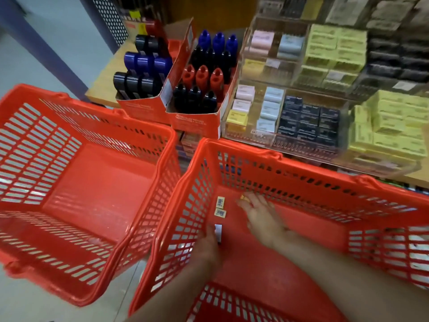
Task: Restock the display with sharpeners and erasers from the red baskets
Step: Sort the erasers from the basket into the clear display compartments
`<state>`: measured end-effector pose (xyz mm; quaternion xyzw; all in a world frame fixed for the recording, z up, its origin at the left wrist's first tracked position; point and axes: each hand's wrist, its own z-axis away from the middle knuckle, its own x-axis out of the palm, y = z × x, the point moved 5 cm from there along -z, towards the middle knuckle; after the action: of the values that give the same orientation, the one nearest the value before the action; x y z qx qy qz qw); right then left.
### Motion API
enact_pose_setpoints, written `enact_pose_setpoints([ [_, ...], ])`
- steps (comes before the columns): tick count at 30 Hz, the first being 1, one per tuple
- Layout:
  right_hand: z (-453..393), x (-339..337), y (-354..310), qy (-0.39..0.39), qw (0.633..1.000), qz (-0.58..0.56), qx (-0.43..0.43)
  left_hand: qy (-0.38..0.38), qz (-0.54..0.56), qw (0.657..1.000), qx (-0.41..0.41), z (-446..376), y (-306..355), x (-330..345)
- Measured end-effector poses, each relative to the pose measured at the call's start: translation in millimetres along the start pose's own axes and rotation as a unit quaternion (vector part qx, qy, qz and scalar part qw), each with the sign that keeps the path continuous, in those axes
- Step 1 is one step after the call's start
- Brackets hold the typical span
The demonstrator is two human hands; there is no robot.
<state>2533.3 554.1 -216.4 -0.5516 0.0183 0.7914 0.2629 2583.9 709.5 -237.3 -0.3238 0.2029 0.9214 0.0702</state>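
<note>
Both my hands are down inside the right red basket [290,163]. My left hand [210,245] grips a small dark eraser with a white label [218,231]. My right hand [257,212] lies flat on the basket floor, fingers stretched toward a small yellow eraser [243,198] at its fingertips. Two yellow erasers with barcodes [220,207] lie on the floor just left of that hand. The left red basket [92,126] holds nothing I can see. On the shelf beyond stand two red cartons of sharpeners [202,75] and clear trays of erasers [308,119].
The wooden shelf edge [102,89] runs behind both baskets. Yellow, black, pink and pale blue eraser boxes fill the clear compartments at right. A grey floor [34,298] shows at lower left, and a perforated panel [109,17] stands at the back left.
</note>
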Motion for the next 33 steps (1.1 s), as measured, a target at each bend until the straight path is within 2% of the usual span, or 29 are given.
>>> enact_pose_setpoints([
  [4, -16.4, 26.7, 7.3, -0.046, 0.996, 0.066, -0.043, 0.068, -0.056, 0.996, -0.008, -20.7, 6.2, 18.4],
  [7, -12.3, 32.3, 18.8, -0.012, 0.997, 0.073, -0.034, 0.155, -0.040, 0.987, -0.026, -24.3, 12.0, 20.7],
  [9, -5.1, 32.3, 26.4, 0.018, 0.997, 0.070, -0.016, 0.184, -0.021, 0.982, -0.036, -19.2, 17.5, 20.4],
  [11, 3.0, 35.3, 33.3, 0.028, 1.000, 0.001, 0.011, 0.188, 0.062, 0.980, -0.033, -15.5, 18.7, 21.5],
  [12, 5.5, 35.1, 33.8, 0.033, 0.995, -0.084, 0.031, 0.188, 0.139, 0.972, -0.032, -14.8, 17.8, 19.6],
  [14, 5.8, 27.5, 30.1, 0.070, 0.961, -0.256, 0.078, 0.163, 0.243, 0.955, -0.049, -15.6, 16.6, 14.6],
  [15, 2.9, 22.6, 27.9, 0.090, 0.943, -0.301, 0.107, 0.140, 0.287, 0.945, -0.063, -15.9, 16.0, 13.2],
  [18, -16.5, 16.7, 11.3, 0.057, 0.929, -0.332, 0.157, 0.080, 0.436, 0.891, -0.100, -9.6, 15.2, 11.5],
  [21, -39.8, 16.6, -12.0, 0.017, 0.953, -0.279, 0.118, 0.033, 0.522, 0.845, -0.113, -1.5, 12.8, 16.9],
  [23, -50.3, 23.2, -22.3, -0.033, 0.975, -0.202, 0.090, 0.040, 0.551, 0.822, -0.135, 0.6, 8.7, 16.4],
  [26, -57.0, 35.4, -24.0, -0.068, 0.988, -0.116, 0.075, 0.069, 0.529, 0.835, -0.132, -1.7, 5.3, 13.8],
  [30, -52.0, 41.4, -26.1, -0.035, 0.998, -0.056, 0.022, 0.093, 0.524, 0.837, -0.128, -3.6, 6.8, 10.3],
  [33, -39.7, 38.8, -16.3, -0.011, 0.999, -0.037, 0.024, 0.089, 0.494, 0.857, -0.114, -9.2, 13.1, 4.6],
])
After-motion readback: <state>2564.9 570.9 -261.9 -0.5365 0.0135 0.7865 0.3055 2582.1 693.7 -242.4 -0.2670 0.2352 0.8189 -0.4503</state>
